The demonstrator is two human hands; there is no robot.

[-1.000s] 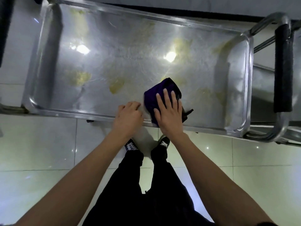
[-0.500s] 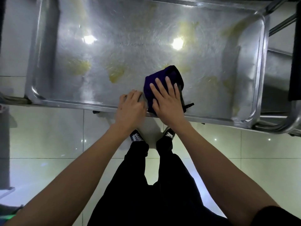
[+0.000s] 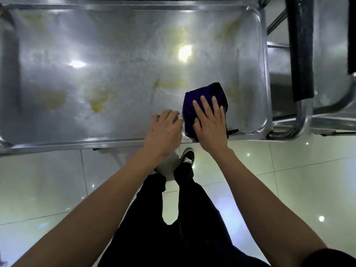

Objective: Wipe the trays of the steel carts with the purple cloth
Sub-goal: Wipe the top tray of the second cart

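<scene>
The purple cloth [image 3: 204, 97], bunched into a pad, is pressed flat against the tray [image 3: 119, 45] of the steel cart by the right hand [image 3: 209, 122], whose fingers are spread straight across it; nothing is pinched. Compared with a second ago, the cloth is found nearer the tray's right end, close to the near rim, so a rightward stroke along that rim is judged to be under way. The left hand [image 3: 163, 130] is rested on the near rim just beside the cloth, fingers loosely bent, gripping nothing. Yellowish stains [image 3: 98, 101] are left on the tray to the left of the cloth and beyond it, so most of the wiping is judged undone.
</scene>
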